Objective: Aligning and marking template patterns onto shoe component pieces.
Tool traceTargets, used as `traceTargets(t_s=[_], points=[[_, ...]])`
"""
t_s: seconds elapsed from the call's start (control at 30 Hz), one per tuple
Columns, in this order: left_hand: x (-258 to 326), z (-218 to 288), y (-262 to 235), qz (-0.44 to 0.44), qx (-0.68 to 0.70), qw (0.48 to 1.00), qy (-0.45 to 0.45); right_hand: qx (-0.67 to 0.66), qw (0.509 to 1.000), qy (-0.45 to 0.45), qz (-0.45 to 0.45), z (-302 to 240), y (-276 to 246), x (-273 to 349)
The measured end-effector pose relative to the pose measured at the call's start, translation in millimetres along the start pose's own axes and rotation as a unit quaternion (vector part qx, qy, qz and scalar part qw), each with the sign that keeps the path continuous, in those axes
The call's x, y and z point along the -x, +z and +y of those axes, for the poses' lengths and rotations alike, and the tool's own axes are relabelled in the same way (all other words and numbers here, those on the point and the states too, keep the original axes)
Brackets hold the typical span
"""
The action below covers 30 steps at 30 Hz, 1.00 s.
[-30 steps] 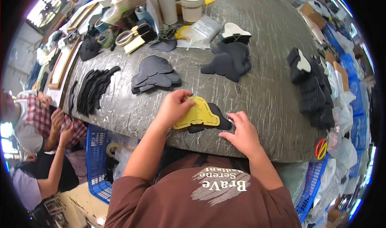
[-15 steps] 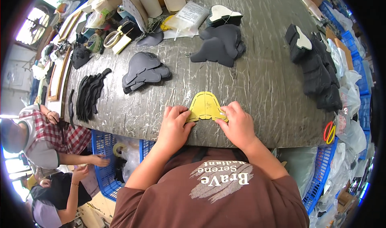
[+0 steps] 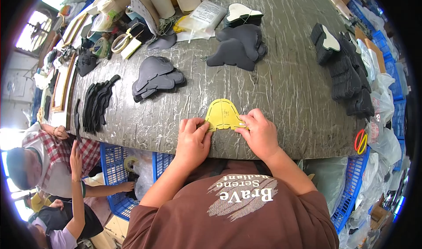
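A yellow arch-shaped template with dashed slots along its edge and a centre line lies near the front of the table. At its lower left corner, my left hand pinches it between thumb and fingers. My right hand grips the lower right corner the same way. Whether a dark piece lies under the template, I cannot tell. Beyond it is a pile of dark grey cut pieces. Farther back, more dark shaped pieces lie below a tied stack topped with a white piece.
Black strips lie at the left. Stacked black pieces stand at the right, with red and yellow scissors by the table's edge. Blue baskets hang below the front edge. Two people work at lower left.
Both my hands keep their hold on the template, which has hardly moved. At lower left, one person's arm has risen toward the table and the other's hand has reached farther over the basket.
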State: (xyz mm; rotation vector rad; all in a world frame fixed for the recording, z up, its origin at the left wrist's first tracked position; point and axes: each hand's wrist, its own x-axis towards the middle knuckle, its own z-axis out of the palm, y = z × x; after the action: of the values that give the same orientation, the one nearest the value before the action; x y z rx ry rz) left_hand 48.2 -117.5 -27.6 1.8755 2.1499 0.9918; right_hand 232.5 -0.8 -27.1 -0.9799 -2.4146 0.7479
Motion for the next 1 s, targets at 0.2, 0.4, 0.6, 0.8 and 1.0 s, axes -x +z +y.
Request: traceTargets(t_s=[0.2,0.4,0.6,0.8,1.0], points=[[-2,6,2,-0.032,-0.063,0.998,0.006,0.006,1.0,0.002,0.005,1,1,0],[-1,19,10,-0.104,-0.111,0.987,0.057,0.004,1.0,-0.002,0.007,1,2,-1],[2,34,18,-0.163,-0.195,0.961,0.109,0.003,1.0,-0.001,0.004,-1,1,-1],[3,42,21,-0.18,-0.22,0.953,0.104,0.005,1.0,0.005,0.001,-1,1,0],[5,41,23,-0.181,-0.237,0.947,0.116,-0.016,1.0,0.001,-0.023,1,-4,-8]])
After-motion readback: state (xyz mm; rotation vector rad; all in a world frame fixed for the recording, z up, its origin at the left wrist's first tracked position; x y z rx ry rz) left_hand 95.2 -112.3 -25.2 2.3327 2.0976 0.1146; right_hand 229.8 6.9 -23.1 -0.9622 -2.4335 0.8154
